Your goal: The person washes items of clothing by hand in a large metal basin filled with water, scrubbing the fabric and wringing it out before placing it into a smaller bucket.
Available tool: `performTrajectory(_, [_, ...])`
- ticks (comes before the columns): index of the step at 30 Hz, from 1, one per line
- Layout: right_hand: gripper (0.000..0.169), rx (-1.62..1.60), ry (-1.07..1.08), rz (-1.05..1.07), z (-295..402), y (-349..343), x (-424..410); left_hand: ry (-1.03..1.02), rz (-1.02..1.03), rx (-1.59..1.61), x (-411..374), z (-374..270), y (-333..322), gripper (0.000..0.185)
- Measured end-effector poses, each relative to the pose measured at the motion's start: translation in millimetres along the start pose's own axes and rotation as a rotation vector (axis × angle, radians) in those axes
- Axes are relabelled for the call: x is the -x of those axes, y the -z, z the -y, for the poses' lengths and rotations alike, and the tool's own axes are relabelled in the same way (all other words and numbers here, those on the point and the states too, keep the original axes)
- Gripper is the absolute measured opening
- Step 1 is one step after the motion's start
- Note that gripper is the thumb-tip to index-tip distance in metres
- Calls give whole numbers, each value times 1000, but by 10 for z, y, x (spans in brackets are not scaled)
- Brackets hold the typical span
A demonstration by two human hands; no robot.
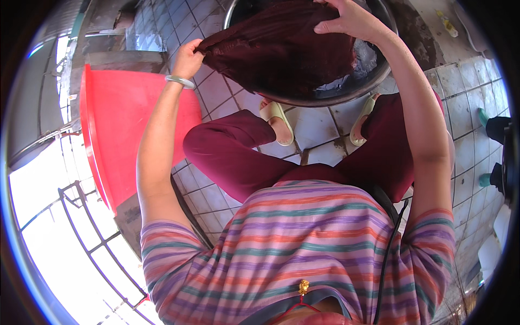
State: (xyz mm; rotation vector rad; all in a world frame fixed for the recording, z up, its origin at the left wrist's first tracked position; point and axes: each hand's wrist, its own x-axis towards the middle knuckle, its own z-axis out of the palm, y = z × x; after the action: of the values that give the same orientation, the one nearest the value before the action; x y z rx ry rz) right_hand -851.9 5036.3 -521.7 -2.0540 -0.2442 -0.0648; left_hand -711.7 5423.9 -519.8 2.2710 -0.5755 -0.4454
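A dark maroon wet cloth (276, 44) stretches over a large round metal basin (321, 101) at the top of the view. Pinched in the fingers of my left hand (189, 59) is the cloth's left corner, raised outside the basin's rim. My right hand (349, 20) is over the cloth's upper right part, its thumb spread away from the fingers. The fingertips of that hand reach the picture's top edge, and I see nothing gripped between them and the thumb. Water (367, 61) glistens in the basin beside the cloth.
On my left a large red plastic tub (122, 122) lies tipped on its side. My feet, in pale yellow slippers (282, 122), stand on the tiled floor (315, 124) close to the basin. Another person's feet in green shoes (483, 118) are at the far right.
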Motion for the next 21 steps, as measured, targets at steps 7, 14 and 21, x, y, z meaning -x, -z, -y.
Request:
performTrajectory(7, [28, 401, 112, -317, -72, -33, -147, 164, -135, 184, -114, -166, -81, 31])
performTrajectory(14, [27, 64, 451, -952, 227, 230, -330, -347, -634, 286, -380, -1457, 352, 20])
performTrajectory(21, [29, 220, -214, -371, -443, -336, -291, -338, -361, 2, -645, -214, -144, 41])
